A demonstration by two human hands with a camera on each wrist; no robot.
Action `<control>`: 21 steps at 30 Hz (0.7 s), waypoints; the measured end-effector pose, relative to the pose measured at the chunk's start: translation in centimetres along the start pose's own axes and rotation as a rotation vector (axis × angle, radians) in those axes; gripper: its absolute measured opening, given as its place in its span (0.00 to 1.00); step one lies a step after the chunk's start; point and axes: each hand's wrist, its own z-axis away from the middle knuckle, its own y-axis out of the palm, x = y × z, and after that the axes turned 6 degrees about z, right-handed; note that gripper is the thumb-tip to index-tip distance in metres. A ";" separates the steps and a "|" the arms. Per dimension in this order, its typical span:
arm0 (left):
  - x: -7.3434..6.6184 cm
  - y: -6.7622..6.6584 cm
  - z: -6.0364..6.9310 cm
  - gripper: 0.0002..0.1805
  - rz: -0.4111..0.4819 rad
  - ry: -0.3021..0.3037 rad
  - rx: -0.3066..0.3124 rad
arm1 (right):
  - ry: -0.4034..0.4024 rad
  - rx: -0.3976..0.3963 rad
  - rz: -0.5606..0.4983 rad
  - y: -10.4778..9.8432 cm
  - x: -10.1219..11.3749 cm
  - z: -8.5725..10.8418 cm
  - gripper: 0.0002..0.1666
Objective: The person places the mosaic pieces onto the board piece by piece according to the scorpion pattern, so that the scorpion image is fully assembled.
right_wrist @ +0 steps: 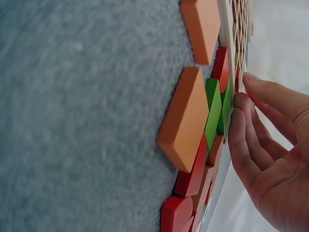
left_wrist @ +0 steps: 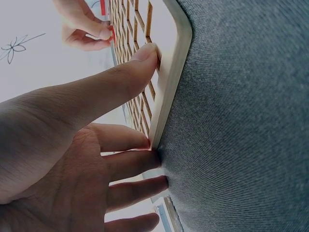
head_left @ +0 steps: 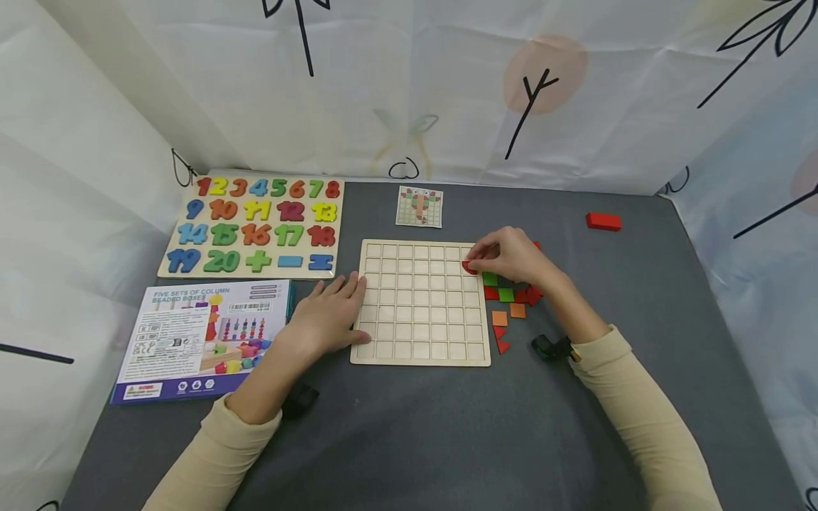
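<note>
A pale wooden grid board (head_left: 420,362) lies flat at the middle of the table. My left hand (head_left: 329,312) rests at its left edge, fingers straight, with the thumb on the rim. At the board's upper right corner my right hand (head_left: 508,255) pinches a small red piece (head_left: 469,267) between thumb and fingers, over the grid. Loose green squares (head_left: 505,294), red pieces (head_left: 500,331) and orange squares (head_left: 499,319) lie along the board's right side, some partly hidden by the right hand. In the right wrist view an orange square (right_wrist: 186,116) lies close to the camera.
Behind the board lies a small pattern card (head_left: 419,206). A number puzzle board (head_left: 249,223) and a printed box (head_left: 201,341) occupy the left side. A red block (head_left: 603,221) sits at the back right. Printed white cloth (head_left: 447,92) hangs around the table.
</note>
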 end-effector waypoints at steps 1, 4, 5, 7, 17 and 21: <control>0.0 0.0 0.0 0.57 -0.001 0.002 0.000 | 0.000 0.004 -0.003 0.0 -0.1 0.1 0.09; 0.1 0.1 -0.1 0.57 -0.001 0.008 -0.001 | -0.006 0.015 -0.005 -0.1 -0.4 0.3 0.11; 0.1 0.1 -0.1 0.57 -0.001 0.009 -0.001 | -0.008 0.018 -0.005 -0.1 -0.5 0.3 0.12; 0.1 0.1 -0.1 0.57 -0.001 0.011 0.001 | -0.012 0.017 -0.004 0.0 -0.7 0.4 0.13; 0.1 -0.1 0.0 0.57 -0.002 0.012 0.006 | -0.025 0.032 -0.020 0.1 -0.8 0.3 0.15; 0.0 0.0 0.0 0.57 -0.001 0.012 0.005 | -0.028 0.048 -0.002 0.1 -0.8 0.1 0.15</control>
